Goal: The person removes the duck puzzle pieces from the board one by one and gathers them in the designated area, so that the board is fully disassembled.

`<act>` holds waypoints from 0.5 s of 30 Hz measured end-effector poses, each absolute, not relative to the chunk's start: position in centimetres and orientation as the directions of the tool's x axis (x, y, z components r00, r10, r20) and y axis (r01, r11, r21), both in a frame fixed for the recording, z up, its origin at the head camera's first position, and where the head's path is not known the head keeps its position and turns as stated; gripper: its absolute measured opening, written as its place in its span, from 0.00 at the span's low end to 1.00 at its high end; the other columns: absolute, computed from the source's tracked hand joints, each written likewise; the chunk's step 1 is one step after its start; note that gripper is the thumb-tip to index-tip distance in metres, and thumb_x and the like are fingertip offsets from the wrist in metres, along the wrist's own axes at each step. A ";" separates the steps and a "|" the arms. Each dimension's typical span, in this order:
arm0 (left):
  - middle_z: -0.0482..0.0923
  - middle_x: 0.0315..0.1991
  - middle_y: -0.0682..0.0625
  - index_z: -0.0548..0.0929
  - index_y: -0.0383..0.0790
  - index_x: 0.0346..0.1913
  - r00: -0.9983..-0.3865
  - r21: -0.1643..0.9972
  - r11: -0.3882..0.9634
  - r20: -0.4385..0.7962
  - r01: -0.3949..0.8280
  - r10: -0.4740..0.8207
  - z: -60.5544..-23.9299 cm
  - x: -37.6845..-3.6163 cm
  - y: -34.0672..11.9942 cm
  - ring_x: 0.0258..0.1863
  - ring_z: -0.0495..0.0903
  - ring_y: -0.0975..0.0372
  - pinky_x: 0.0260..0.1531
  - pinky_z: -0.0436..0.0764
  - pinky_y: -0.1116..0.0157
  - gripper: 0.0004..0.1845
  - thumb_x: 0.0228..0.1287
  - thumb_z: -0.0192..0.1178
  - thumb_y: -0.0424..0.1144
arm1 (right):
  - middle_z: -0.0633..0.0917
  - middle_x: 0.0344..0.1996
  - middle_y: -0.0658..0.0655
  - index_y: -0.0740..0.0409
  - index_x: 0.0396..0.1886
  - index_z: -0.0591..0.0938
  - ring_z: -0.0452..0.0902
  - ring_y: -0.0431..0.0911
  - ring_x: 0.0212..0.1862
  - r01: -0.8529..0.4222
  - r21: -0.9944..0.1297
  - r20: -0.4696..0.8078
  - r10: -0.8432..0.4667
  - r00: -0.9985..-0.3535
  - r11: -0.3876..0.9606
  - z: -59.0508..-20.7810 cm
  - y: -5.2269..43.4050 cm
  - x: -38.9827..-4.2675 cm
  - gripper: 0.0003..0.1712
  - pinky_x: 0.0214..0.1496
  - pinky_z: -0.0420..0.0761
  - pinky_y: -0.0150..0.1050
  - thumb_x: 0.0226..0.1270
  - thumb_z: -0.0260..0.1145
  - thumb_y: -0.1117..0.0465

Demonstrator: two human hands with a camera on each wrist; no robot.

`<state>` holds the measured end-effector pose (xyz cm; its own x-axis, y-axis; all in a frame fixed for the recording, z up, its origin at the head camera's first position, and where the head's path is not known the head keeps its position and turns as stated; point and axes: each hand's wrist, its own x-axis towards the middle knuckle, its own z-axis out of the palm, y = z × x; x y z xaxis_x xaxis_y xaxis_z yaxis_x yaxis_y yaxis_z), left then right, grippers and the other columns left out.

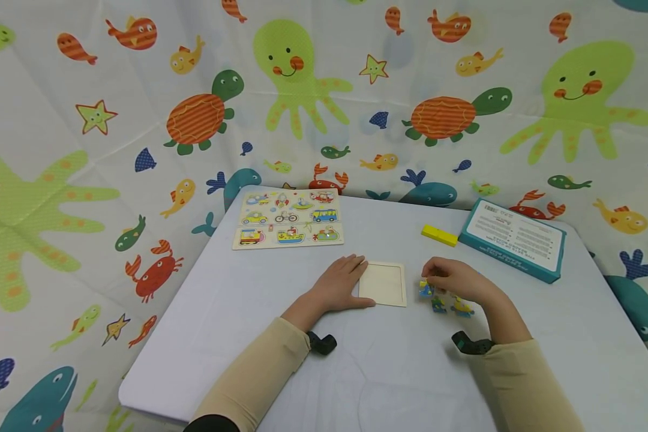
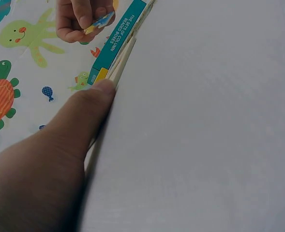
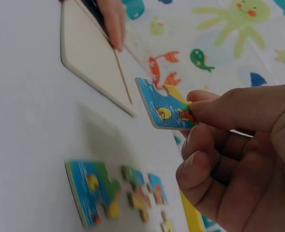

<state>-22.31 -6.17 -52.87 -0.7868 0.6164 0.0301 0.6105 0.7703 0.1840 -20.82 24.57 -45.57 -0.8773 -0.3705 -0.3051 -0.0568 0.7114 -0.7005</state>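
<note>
Right hand pinching one blue jigsaw piece between thumb and fingertips, lifted just off the white table. Left hand flat, fingers straight, pressing the 9 o'clock edge of the empty wooden puzzle tray. Nothing seated in the tray yet. Loose jigsaw pieces lying at the tray's 3 o'clock, just under the right hand. By the look of it barely begun: first piece in hand, every piece yet to place. Vehicle peg puzzle at 11 o'clock, teal box and yellow block at 1 o'clock.
</note>
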 end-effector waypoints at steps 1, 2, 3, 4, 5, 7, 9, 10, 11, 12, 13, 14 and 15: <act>0.49 0.72 0.53 0.51 0.48 0.72 -0.787 0.186 0.771 0.030 0.610 0.616 -52.8 -22.3 -6.2 0.73 0.45 0.60 0.72 0.46 0.60 0.56 0.44 0.38 0.81 | 0.79 0.31 0.56 0.51 0.42 0.76 0.73 0.50 0.31 -0.048 -0.705 -0.309 -0.368 -0.877 0.708 -45.4 25.0 -20.7 0.09 0.34 0.77 0.43 0.67 0.57 0.53; 0.49 0.72 0.53 0.51 0.48 0.72 -0.788 0.186 0.772 0.029 0.608 0.614 -52.8 -22.3 -6.2 0.73 0.45 0.60 0.72 0.46 0.60 0.56 0.44 0.38 0.82 | 0.79 0.32 0.56 0.52 0.43 0.75 0.73 0.50 0.31 -0.044 -0.706 -0.311 -0.365 -0.878 0.707 -45.3 25.4 -20.5 0.10 0.34 0.77 0.43 0.67 0.57 0.53; 0.49 0.72 0.53 0.51 0.48 0.72 -0.789 0.188 0.772 0.028 0.607 0.614 -52.8 -22.3 -6.2 0.73 0.45 0.59 0.72 0.46 0.60 0.56 0.44 0.38 0.82 | 0.79 0.32 0.56 0.52 0.43 0.75 0.74 0.50 0.32 -0.038 -0.706 -0.313 -0.360 -0.879 0.707 -45.3 25.8 -20.4 0.10 0.34 0.77 0.43 0.67 0.57 0.53; 0.49 0.72 0.53 0.51 0.48 0.72 -0.789 0.190 0.772 0.026 0.606 0.613 -52.8 -22.2 -6.2 0.73 0.45 0.59 0.72 0.46 0.60 0.56 0.44 0.38 0.82 | 0.79 0.33 0.56 0.52 0.43 0.75 0.74 0.51 0.33 -0.027 -0.710 -0.315 -0.352 -0.881 0.703 -45.2 26.2 -20.3 0.10 0.35 0.77 0.43 0.67 0.57 0.53; 0.49 0.72 0.53 0.51 0.48 0.72 -0.790 0.191 0.772 0.027 0.606 0.613 -52.7 -22.2 -6.2 0.73 0.45 0.59 0.72 0.47 0.60 0.56 0.44 0.38 0.82 | 0.79 0.33 0.57 0.53 0.43 0.75 0.74 0.51 0.33 -0.021 -0.714 -0.316 -0.349 -0.882 0.700 -45.2 26.6 -20.2 0.10 0.35 0.77 0.43 0.67 0.58 0.54; 0.49 0.72 0.53 0.51 0.48 0.72 -0.791 0.190 0.774 0.024 0.604 0.611 -52.7 -22.2 -6.2 0.73 0.45 0.59 0.72 0.46 0.60 0.56 0.44 0.38 0.82 | 0.78 0.34 0.57 0.54 0.43 0.75 0.74 0.51 0.34 -0.020 -0.720 -0.313 -0.350 -0.883 0.694 -45.1 27.5 -19.9 0.12 0.35 0.77 0.43 0.66 0.58 0.53; 0.49 0.72 0.53 0.51 0.48 0.72 -0.792 0.189 0.775 0.025 0.603 0.610 -52.7 -22.2 -6.2 0.73 0.45 0.59 0.72 0.46 0.60 0.56 0.44 0.38 0.82 | 0.78 0.34 0.58 0.56 0.44 0.74 0.74 0.51 0.33 -0.012 -0.727 -0.314 -0.348 -0.883 0.687 -45.1 28.5 -19.7 0.13 0.34 0.77 0.42 0.66 0.58 0.52; 0.49 0.72 0.53 0.51 0.48 0.72 -0.792 0.191 0.775 0.026 0.603 0.610 -52.7 -22.2 -6.2 0.73 0.45 0.60 0.72 0.46 0.60 0.56 0.44 0.38 0.81 | 0.78 0.33 0.58 0.56 0.44 0.74 0.74 0.51 0.33 -0.005 -0.729 -0.317 -0.344 -0.884 0.684 -45.2 28.9 -19.6 0.14 0.33 0.76 0.42 0.66 0.58 0.51; 0.49 0.72 0.53 0.51 0.48 0.72 -0.792 0.193 0.774 0.027 0.603 0.610 -52.7 -22.2 -6.2 0.73 0.45 0.60 0.72 0.46 0.60 0.56 0.44 0.39 0.81 | 0.77 0.33 0.59 0.57 0.44 0.74 0.73 0.51 0.32 -0.002 -0.730 -0.318 -0.342 -0.884 0.684 -45.2 29.4 -19.4 0.16 0.32 0.76 0.41 0.65 0.59 0.51; 0.49 0.72 0.53 0.51 0.48 0.72 -0.792 0.195 0.774 0.026 0.603 0.610 -52.8 -22.2 -6.2 0.73 0.45 0.60 0.72 0.46 0.60 0.56 0.44 0.39 0.81 | 0.77 0.32 0.60 0.57 0.44 0.74 0.73 0.50 0.32 0.002 -0.732 -0.319 -0.341 -0.884 0.682 -45.2 29.8 -19.3 0.17 0.31 0.76 0.41 0.65 0.59 0.50; 0.49 0.72 0.53 0.51 0.48 0.72 -0.791 0.198 0.773 0.028 0.603 0.611 -52.8 -22.2 -6.2 0.73 0.45 0.60 0.72 0.46 0.60 0.56 0.44 0.39 0.81 | 0.77 0.32 0.60 0.57 0.44 0.73 0.73 0.50 0.31 0.004 -0.734 -0.319 -0.340 -0.885 0.679 -45.3 30.2 -19.2 0.17 0.31 0.75 0.40 0.65 0.59 0.49; 0.49 0.72 0.53 0.51 0.48 0.72 -0.791 0.198 0.773 0.027 0.603 0.611 -52.8 -22.2 -6.2 0.73 0.45 0.60 0.72 0.46 0.60 0.56 0.44 0.39 0.81 | 0.77 0.31 0.60 0.57 0.44 0.74 0.73 0.50 0.31 0.013 -0.734 -0.322 -0.333 -0.886 0.679 -45.4 30.7 -19.0 0.17 0.30 0.75 0.40 0.64 0.59 0.49; 0.49 0.72 0.53 0.51 0.48 0.72 -0.792 0.197 0.774 0.025 0.602 0.610 -52.8 -22.2 -6.2 0.73 0.45 0.60 0.72 0.46 0.60 0.56 0.44 0.39 0.81 | 0.76 0.30 0.60 0.57 0.43 0.74 0.73 0.49 0.31 0.020 -0.736 -0.326 -0.327 -0.887 0.677 -45.4 31.1 -18.9 0.18 0.30 0.74 0.40 0.64 0.59 0.48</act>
<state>-22.23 -6.20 -52.83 -0.7918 0.6103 0.0248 0.6024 0.7735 0.1968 -18.92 31.05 -45.42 -0.8871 -0.3272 -0.3256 0.0204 0.6768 -0.7358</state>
